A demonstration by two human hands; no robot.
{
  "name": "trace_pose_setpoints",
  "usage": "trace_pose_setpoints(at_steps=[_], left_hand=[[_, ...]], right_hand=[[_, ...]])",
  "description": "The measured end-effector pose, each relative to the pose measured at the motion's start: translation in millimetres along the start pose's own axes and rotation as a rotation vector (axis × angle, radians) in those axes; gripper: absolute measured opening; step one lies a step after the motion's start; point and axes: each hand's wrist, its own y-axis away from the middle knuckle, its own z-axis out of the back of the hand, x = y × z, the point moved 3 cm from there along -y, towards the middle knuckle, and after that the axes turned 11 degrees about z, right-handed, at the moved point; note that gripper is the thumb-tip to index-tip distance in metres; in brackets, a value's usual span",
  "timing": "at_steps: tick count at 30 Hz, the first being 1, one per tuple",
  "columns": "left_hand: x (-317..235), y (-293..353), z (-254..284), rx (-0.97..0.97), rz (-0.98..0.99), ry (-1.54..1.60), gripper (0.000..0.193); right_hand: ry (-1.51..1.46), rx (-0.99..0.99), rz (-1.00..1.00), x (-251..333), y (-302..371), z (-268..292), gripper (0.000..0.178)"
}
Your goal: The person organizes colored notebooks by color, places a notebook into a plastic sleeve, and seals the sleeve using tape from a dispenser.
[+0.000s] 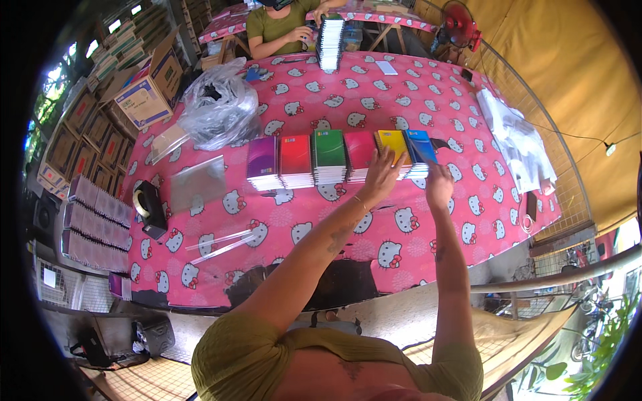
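Several stacks of spiral notebooks stand side by side in a row across the table: purple [261, 160], red [295, 157], green [329, 154], pink [360, 150], yellow [390, 142] and blue [420, 146]. My left hand [382, 179] reaches over the near edge of the yellow stack, fingers stretched out and apart on its top cover. At the near right corner of the blue stack is my right hand [439, 187], its fingers bent and pressed against the notebooks there. Part of the yellow and pink stacks is hidden behind my left hand.
Left of the row lie a clear plastic sheet [198, 184], a tape dispenser [150, 210] and a heap of clear plastic bags [221, 107]. White plastic [518, 140] covers the right edge. Opposite, a person [281, 30] handles a tall notebook stack [330, 43]. Cardboard boxes [144, 100] stand left.
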Motion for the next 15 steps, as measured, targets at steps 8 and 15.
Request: trace_pose_setpoints(at_steps=[8,15], left_hand=[[-22,6,162,-0.213,-0.05,0.32,0.02],[12,138,53,0.287,0.336,0.177,0.023]], right_hand=[[-1.287,-0.006,-0.119,26,136,14,0.032],[-0.952,0.377,0.072,112,68,-51,0.041]])
